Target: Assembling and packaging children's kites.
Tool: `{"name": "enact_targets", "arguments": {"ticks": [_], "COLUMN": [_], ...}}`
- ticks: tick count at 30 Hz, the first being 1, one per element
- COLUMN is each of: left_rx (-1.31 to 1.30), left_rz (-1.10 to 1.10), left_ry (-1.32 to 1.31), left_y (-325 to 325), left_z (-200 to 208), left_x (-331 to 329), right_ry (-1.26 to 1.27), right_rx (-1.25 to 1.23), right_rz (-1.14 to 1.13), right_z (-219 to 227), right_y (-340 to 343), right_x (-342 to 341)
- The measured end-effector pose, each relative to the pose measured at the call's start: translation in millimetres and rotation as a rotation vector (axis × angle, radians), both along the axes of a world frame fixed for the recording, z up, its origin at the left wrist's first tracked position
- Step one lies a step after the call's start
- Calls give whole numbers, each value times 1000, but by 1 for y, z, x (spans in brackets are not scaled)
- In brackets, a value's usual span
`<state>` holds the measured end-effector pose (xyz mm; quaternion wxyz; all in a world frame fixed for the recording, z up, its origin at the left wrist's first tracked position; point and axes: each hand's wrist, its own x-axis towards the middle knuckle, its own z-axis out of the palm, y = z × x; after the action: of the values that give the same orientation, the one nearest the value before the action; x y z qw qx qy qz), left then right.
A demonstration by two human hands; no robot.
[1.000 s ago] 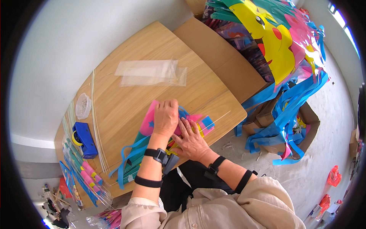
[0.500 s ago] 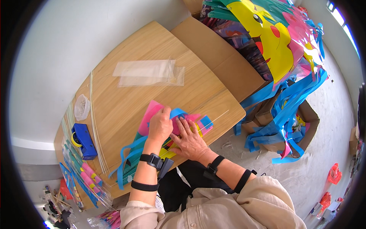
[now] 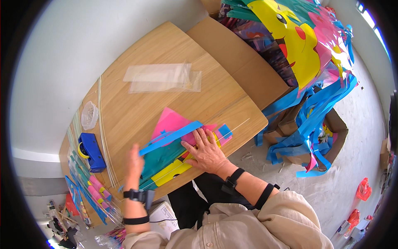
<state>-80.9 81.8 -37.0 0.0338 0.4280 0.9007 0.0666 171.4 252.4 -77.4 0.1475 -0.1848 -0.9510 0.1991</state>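
A folded plastic kite [image 3: 159, 159] in pink, green and yellow lies along the table's near edge. Flat on its right part rests my right hand [image 3: 206, 154], fingers spread, pressing it to the wood. From beside those fingers a blue ribbon [image 3: 172, 138] runs straight and taut to the left. My left hand [image 3: 134, 164], smeared by motion, is closed at the ribbon's left end, just off the kite. A thin pale rod [image 3: 237, 125] sticks out past the kite's right end.
Clear plastic sleeves [image 3: 163, 78] lie mid-table [image 3: 145, 45]. Leftward are a blue tape dispenser [image 3: 92, 152], a small plastic tub [image 3: 89, 115], thin rods [image 3: 100, 124] and rolled kites [image 3: 97, 191]. On the right, cardboard boxes [image 3: 244, 66] hold more kites [image 3: 300, 50] with dangling blue ribbons [image 3: 304, 128].
My left hand has moved left and down from the kite's middle, drawing the loose ribbon out straight. The pink part has opened out wider. My right hand stays in place.
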Motion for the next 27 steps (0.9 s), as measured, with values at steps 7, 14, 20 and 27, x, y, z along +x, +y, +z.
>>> {"name": "enact_targets", "arguments": {"ticks": [7, 14, 20, 27], "left_rx": [-117, -523, 276, 346], "left_rz": [66, 269, -132, -292], "left_ry": [458, 309, -296, -336], "left_y": [-176, -189, -3, 119], "left_z": [33, 47, 42, -3], "left_x": [-53, -46, 21, 98], "right_ry": [-17, -37, -59, -38], "right_rx": [-3, 9, 65, 47], "right_rz": [0, 0, -3, 14], "right_z": [5, 5, 1, 5], "right_y": [2, 1, 2, 2], "right_x": [1, 0, 0, -1]}}
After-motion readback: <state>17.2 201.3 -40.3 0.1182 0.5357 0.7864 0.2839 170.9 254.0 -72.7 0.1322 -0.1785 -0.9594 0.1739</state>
